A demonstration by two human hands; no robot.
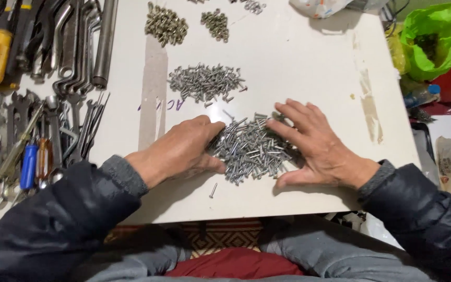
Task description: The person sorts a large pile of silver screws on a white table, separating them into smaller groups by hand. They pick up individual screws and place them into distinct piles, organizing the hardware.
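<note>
A heap of silver screws (250, 150) is lying near the front edge of the white board (298, 68), cupped between both hands. The left hand (181, 151) is pressing its left flank, fingers together; the right hand (317, 143) is bracing the right flank, fingers spread, gripping nothing. Gathering is looking largely complete: one stray screw (213, 190) is lying just in front. Screw axes are pointing every way. Farther off, a second silver pile (204, 82) and two seemingly brass-coloured piles (166, 24) are sitting apart; wrenches (74, 42) are lying left
</note>
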